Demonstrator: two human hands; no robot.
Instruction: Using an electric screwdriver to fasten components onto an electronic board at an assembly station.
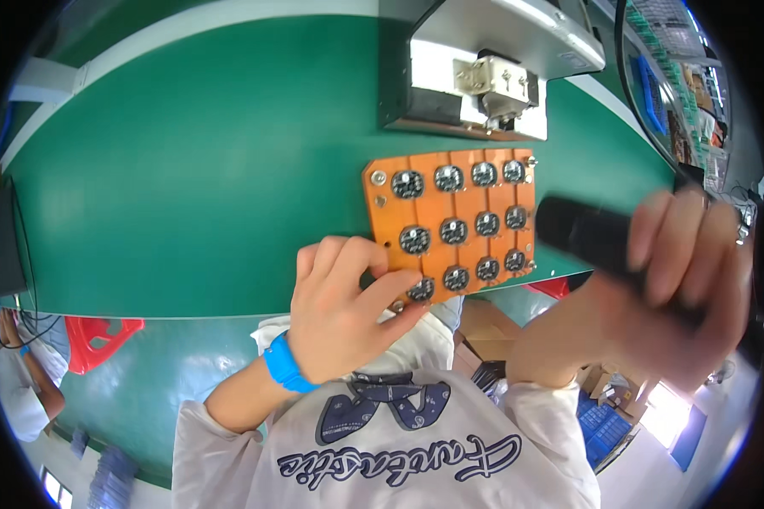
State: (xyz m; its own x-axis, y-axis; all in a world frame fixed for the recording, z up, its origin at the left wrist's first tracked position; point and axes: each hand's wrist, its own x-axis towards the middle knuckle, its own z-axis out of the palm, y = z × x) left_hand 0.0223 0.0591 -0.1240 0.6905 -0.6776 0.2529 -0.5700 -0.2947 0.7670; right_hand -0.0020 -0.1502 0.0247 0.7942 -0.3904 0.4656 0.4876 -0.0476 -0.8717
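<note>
An orange fixture plate (471, 204) lies on the green table, with rows of round black circuit boards (453, 231) set into it. At its near left corner, the thumb and forefinger of my left hand (339, 297) close around one round circuit board (420, 289), partly covering it. My other left fingers curl beside the plate's left edge. To the right of the plate, my right hand (688, 263) is wrapped around a long black handheld tool (590, 233). Both hand and tool are smeared by motion; the tool's blunt end points toward the plate, apart from it.
A machine with a metal block (502, 85) and grey cover stands beyond the plate. The green tabletop (187, 170) extends left, toward a black box with cables (4, 242). A red stool (98, 339) and another person's arm (42, 373) are at the left; cardboard boxes (488, 331) lie below.
</note>
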